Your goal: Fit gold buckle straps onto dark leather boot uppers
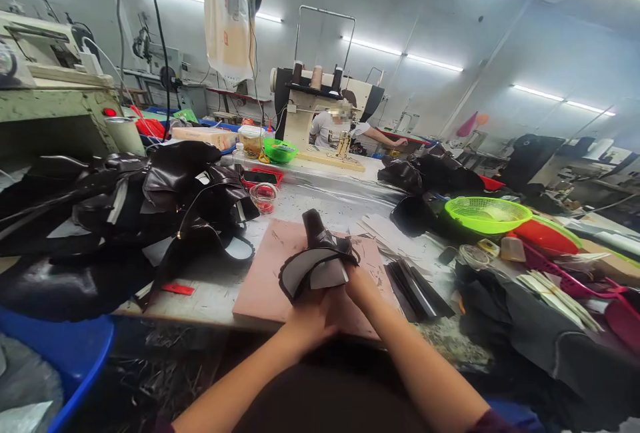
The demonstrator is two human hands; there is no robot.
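Note:
A dark brown leather shoe upper [327, 246] with pale lining is held up over a pinkish-brown board [265, 276] on the bench. Its curved, dark-edged opening faces me. My left hand [314, 310] grips it from below, most of the fingers hidden behind the lining. On the right side of the upper, my right hand [356, 278] is closed around its edge, and its fingertips are largely out of sight. Dark strips [417, 290] lie just right of the board.
Similar dark leather pieces [185, 180] are heaped at left, above a blue tub [83, 360]. A sewing machine [295, 113] stands at the back, with a person [327, 130] behind it. At right are a green basket [487, 214] and black material [530, 333].

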